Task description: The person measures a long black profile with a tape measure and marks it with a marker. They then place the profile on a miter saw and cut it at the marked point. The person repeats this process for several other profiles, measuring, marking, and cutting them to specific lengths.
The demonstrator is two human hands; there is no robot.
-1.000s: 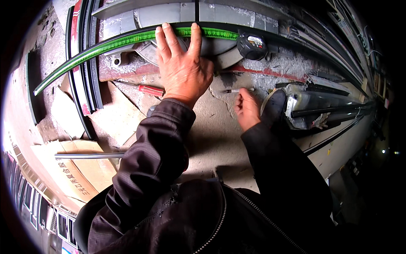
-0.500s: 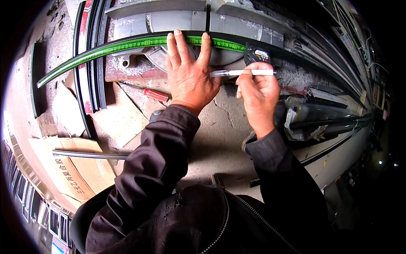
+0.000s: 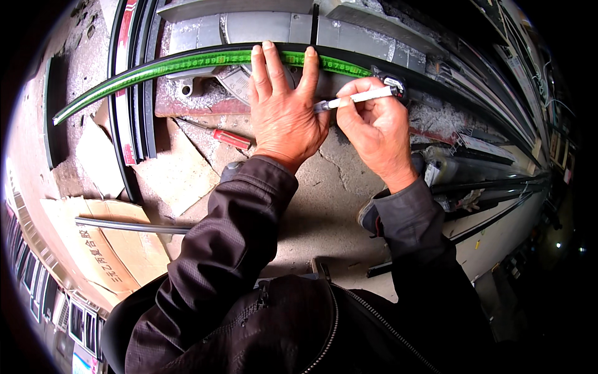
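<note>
Head view: I'm watching the left hand [image 3: 288, 121] resting, outspread, on a green measuring tape [image 3: 187, 65] lying along a black bar [image 3: 221, 49], while the right hand [image 3: 381, 128] is gripping a white pen [image 3: 372, 95] nearby.

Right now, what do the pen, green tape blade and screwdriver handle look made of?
Pen: probably plastic, smooth; white barrel with a clear-looking end.
Green tape blade: likely thin coated steel, shiny; bright glare toward its left end, though plastic isn't ruled out.
Screwdriver handle: seemingly hard plastic, smooth; strong red with pale highlights.
</note>
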